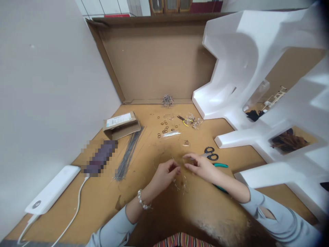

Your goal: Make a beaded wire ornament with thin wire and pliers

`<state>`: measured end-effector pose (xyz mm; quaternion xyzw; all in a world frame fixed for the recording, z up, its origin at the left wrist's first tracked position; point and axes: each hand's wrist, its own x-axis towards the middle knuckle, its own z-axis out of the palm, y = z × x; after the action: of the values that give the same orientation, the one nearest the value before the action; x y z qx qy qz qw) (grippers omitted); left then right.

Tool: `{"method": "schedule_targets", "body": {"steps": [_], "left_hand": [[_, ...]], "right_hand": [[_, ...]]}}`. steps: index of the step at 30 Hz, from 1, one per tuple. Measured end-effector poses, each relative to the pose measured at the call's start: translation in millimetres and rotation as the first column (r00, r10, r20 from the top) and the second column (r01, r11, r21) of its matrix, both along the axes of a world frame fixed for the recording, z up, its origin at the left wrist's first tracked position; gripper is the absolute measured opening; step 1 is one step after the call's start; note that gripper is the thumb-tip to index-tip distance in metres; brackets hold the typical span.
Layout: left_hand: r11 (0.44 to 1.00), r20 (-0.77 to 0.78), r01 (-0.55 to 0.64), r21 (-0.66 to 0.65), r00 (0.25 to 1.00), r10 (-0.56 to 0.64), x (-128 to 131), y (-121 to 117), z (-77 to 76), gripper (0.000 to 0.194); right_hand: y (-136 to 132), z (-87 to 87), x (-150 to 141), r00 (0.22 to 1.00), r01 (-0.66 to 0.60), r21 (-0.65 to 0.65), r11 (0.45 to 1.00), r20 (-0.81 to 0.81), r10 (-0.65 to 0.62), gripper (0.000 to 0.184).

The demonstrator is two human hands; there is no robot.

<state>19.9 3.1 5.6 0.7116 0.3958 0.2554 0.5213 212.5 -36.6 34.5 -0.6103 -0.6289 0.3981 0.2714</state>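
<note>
My left hand [166, 172] is closed in a pinch, with a thin wire [154, 164] curving out beside its fingers. My right hand [199, 166] is held a little to the right, its thumb and fingers apart with nothing visible between them. Just below both hands, small wire pieces with clear bits [184, 185] lie on the table. Black-handled scissors [211, 153] rest beyond my right hand, their blades partly hidden by it. Green-handled pliers [220, 165] lie partly under my right forearm.
Brown rings [166, 129], yellow-handled pliers [183, 120] and wire clusters [168, 100] lie farther back. On the left are a bundle of grey wires [128, 154], an open cardboard box [123, 128] and a white power bank [52, 190]. White foam [231, 85] stands at right.
</note>
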Motion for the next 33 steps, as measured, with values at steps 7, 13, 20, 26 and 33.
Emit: {"method": "schedule_targets", "body": {"steps": [7,13,20,26,33], "left_hand": [[0.965,0.155,-0.153,-0.212,0.970,0.187,-0.6,15.4,-21.7,0.019],[0.953,0.191,-0.160,-0.257,0.959,0.212,-4.2,21.0,-24.0,0.020],[0.959,0.196,-0.143,-0.247,0.961,0.193,-6.2,21.1,-22.6,0.021],[0.977,0.208,-0.112,-0.182,0.967,0.150,-7.0,18.6,-23.5,0.020],[0.984,0.031,0.052,0.172,0.998,-0.058,-9.8,16.7,-18.8,0.019]], "right_hand": [[-12.8,-25.8,-7.6,0.973,-0.110,-0.382,0.917,-0.228,0.022,0.059],[-13.0,-45.5,-18.7,0.966,-0.081,-0.286,0.955,-0.257,0.005,0.030],[-0.3,-48.4,-7.8,0.947,-0.034,-0.232,0.972,-0.319,-0.043,0.048],[3.5,-43.8,-3.3,0.949,-0.035,-0.224,0.974,-0.313,-0.037,0.054],[9.5,-44.3,4.8,0.962,-0.033,-0.207,0.978,-0.273,-0.025,0.054]]}}
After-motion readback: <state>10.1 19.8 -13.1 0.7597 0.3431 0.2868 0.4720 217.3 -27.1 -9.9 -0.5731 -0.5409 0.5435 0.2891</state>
